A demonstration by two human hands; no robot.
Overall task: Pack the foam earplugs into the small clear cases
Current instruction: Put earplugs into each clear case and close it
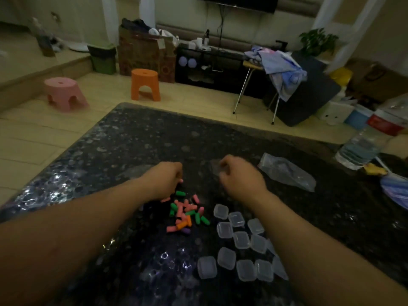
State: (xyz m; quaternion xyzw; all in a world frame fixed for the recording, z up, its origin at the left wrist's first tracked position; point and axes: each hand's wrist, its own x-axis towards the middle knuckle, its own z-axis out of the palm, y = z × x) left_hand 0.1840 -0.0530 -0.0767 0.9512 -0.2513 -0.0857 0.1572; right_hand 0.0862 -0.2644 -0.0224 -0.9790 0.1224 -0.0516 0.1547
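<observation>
As we look down past two bare forearms, Table [132, 140]: dark, speckled and glossy, filling the lower part of the view, with pale floor tiles beyond it.
Foam earplugs [185, 213]: a loose heap on the table between the forearms, mostly pink and green, with one orange and one purple at the near side.
Left hand [164, 181]: at the far side of the heap, knuckles up, fingers curled down onto the plugs.
Pink earplug [181, 180]: shows at the left fingertips; we cannot tell whether it is pinched or only touched.
Right hand [240, 176]: to the right of the heap and apart from it, fingers clenched.
Held case [216, 167]: small and clear, gripped in the right fingers, blurred.
Clear cases [241, 239]: a dozen or so lying flat on the table, just right of the heap — the right forearm hides some of them.
Plastic bag [287, 172]: clear and crumpled, on the table just right of the right hand.
Water bottle [364, 142]: at the table's right edge, with a red label.
Orange stool [145, 83]: on the floor beyond the table.
Pink stool [64, 92]: on the floor to its left.
</observation>
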